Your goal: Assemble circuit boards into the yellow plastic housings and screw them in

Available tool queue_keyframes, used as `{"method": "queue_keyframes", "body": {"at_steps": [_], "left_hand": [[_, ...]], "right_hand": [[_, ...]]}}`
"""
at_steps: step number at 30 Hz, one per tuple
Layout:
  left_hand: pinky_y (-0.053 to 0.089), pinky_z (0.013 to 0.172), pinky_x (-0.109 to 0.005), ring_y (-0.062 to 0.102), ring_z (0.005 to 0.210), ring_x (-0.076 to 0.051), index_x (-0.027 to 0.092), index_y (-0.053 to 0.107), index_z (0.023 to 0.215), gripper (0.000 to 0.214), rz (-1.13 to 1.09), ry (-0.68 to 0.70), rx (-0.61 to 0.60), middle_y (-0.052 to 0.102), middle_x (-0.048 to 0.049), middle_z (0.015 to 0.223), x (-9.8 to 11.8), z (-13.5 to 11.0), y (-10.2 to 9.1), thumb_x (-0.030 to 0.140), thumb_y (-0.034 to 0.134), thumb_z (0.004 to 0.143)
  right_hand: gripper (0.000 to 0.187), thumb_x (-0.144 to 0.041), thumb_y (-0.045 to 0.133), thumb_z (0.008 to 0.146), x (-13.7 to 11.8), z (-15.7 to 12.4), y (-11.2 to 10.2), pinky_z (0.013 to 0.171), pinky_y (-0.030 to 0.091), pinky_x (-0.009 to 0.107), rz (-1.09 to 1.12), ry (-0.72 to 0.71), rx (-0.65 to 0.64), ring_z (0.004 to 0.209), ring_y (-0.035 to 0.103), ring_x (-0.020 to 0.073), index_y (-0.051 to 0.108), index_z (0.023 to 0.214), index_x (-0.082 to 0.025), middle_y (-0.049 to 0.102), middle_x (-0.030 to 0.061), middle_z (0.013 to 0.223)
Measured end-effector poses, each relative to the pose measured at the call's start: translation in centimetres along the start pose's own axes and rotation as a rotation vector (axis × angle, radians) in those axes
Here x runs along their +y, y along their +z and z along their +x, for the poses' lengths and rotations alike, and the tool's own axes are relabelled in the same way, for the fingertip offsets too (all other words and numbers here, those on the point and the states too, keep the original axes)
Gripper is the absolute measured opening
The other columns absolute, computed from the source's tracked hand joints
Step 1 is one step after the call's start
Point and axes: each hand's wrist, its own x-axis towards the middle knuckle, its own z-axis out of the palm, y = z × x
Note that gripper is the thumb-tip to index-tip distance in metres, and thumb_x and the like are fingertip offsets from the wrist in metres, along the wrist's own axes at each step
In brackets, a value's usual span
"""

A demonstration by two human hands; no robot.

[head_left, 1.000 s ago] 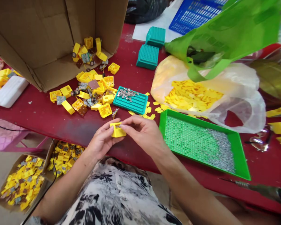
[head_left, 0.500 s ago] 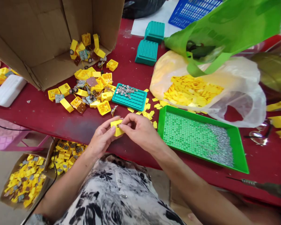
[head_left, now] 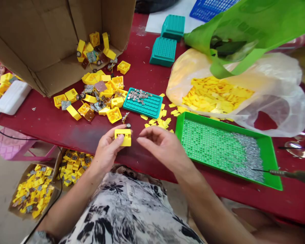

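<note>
My left hand (head_left: 108, 145) grips a small yellow plastic housing (head_left: 125, 139) between thumb and fingers, its recessed side turned up toward me. A small round metallic part (head_left: 128, 125) shows just past the housing's far edge; whether it is attached cannot be made out. To the right, apart from the housing, my right hand (head_left: 162, 144) is half curled, thumb and fingertips slightly apart, with nothing visible between them. Beyond the hands lies a teal ridged tray (head_left: 152, 106) with small silver discs on it. Loose yellow flat pieces (head_left: 162, 122) are scattered beside that tray.
A green tray (head_left: 274, 159) of metal pins stands right, a thin-shafted tool (head_left: 282, 173) reaching over it. Behind are a plastic bag (head_left: 178, 79) of yellow pieces and teal blocks (head_left: 164, 51). Yellow housings (head_left: 114, 115) lie by a cardboard box (head_left: 53, 74); filled boxes stand below.
My right hand has come off the housing and moved right. The housing has turned in my left hand, showing its recessed side. The thin-shafted tool now reaches over the green tray.
</note>
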Motion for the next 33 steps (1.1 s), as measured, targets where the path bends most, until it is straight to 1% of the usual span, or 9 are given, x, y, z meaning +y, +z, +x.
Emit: {"method": "queue_keyframes", "body": {"at_steps": [3, 6, 11, 16, 18, 24, 27, 30, 33], "left_hand": [[0.049, 0.088, -0.028, 0.069, 0.091, -0.017, 0.018, 0.069, 0.112, 0.042, 0.019, 0.024, 0.009, 0.077, -0.0065, 0.097, 0.0, -0.1, 0.7, 0.029, 0.080, 0.073], [0.049, 0.088, -0.029, 0.069, 0.092, -0.017, 0.019, 0.069, 0.114, 0.043, 0.045, 0.020, -0.011, 0.077, -0.0066, 0.101, -0.4, -0.2, 1.2, 0.029, 0.080, 0.073], [0.052, 0.082, -0.026, 0.070, 0.086, -0.016, 0.019, 0.071, 0.110, 0.042, 0.118, -0.049, -0.070, 0.077, -0.0069, 0.100, -0.5, -0.4, 0.8, 0.028, 0.083, 0.071], [0.056, 0.067, -0.027, 0.071, 0.072, -0.016, 0.019, 0.069, 0.111, 0.046, 0.136, -0.172, -0.013, 0.076, -0.0050, 0.089, -0.3, -1.0, 1.0, 0.031, 0.084, 0.069], [0.057, 0.064, -0.025, 0.070, 0.070, -0.015, 0.018, 0.069, 0.109, 0.046, 0.152, -0.198, -0.014, 0.075, -0.0039, 0.085, -0.4, -1.1, 1.3, 0.031, 0.085, 0.068], [0.057, 0.064, -0.024, 0.072, 0.074, -0.016, 0.016, 0.069, 0.107, 0.044, 0.204, -0.234, -0.026, 0.075, -0.0052, 0.083, -0.8, -1.2, 1.5, 0.031, 0.084, 0.069], [0.059, 0.062, -0.025, 0.073, 0.078, -0.019, 0.017, 0.067, 0.110, 0.046, 0.227, -0.229, 0.006, 0.076, -0.0063, 0.090, -0.4, -1.1, 1.3, 0.031, 0.084, 0.070], [0.060, 0.062, -0.025, 0.074, 0.082, -0.021, 0.017, 0.066, 0.110, 0.044, 0.231, -0.190, 0.042, 0.075, -0.0065, 0.095, 0.1, -0.7, 1.1, 0.029, 0.083, 0.071], [0.061, 0.065, -0.026, 0.075, 0.082, -0.021, 0.016, 0.065, 0.110, 0.041, 0.198, -0.151, 0.050, 0.075, -0.0064, 0.095, 0.6, -0.2, 0.9, 0.026, 0.080, 0.073]], "right_hand": [[0.028, -0.043, 0.071, 0.072, 0.7, -1.4, 1.1, 0.056, 0.044, 0.027, -0.021, 0.030, -0.066, 0.064, 0.057, 0.0132, 0.067, 0.087, -0.019, 0.067, 0.0031, 0.077], [0.027, -0.043, 0.065, 0.077, 1.3, -2.0, 1.8, 0.056, 0.043, 0.027, 0.006, -0.003, -0.046, 0.064, 0.055, 0.0127, 0.068, 0.087, -0.018, 0.067, 0.0028, 0.075], [0.031, -0.047, 0.067, 0.077, 1.8, -2.5, 0.3, 0.055, 0.044, 0.027, -0.048, 0.024, -0.071, 0.061, 0.056, 0.0123, 0.067, 0.086, -0.017, 0.069, 0.0039, 0.078], [0.012, -0.030, 0.064, 0.084, 0.9, -2.7, -1.7, 0.063, 0.045, 0.027, -0.251, -0.226, 0.085, 0.069, 0.060, 0.0135, 0.065, 0.077, -0.020, 0.068, 0.0016, 0.076], [0.012, -0.022, 0.063, 0.084, 0.7, -2.7, -1.8, 0.066, 0.045, 0.026, -0.324, -0.309, 0.067, 0.069, 0.060, 0.0126, 0.063, 0.073, -0.020, 0.066, -0.0001, 0.074], [0.013, -0.017, 0.062, 0.086, 1.2, -3.1, -1.2, 0.066, 0.045, 0.026, -0.427, -0.341, 0.146, 0.068, 0.060, 0.0130, 0.061, 0.073, -0.020, 0.065, -0.0005, 0.072], [0.012, -0.020, 0.062, 0.089, 1.5, -3.0, -2.4, 0.067, 0.047, 0.027, -0.444, -0.372, 0.244, 0.071, 0.062, 0.0142, 0.063, 0.077, -0.020, 0.068, 0.0007, 0.076], [0.013, -0.020, 0.057, 0.093, 2.0, -2.7, -3.7, 0.073, 0.047, 0.031, -0.635, -0.435, 0.369, 0.080, 0.062, 0.0177, 0.067, 0.084, -0.020, 0.070, 0.0045, 0.084], [0.021, -0.020, 0.052, 0.095, 2.8, -2.5, -3.7, 0.077, 0.044, 0.037, -0.863, -0.460, 0.292, 0.083, 0.057, 0.0216, 0.069, 0.083, -0.019, 0.068, 0.0074, 0.085]]}}
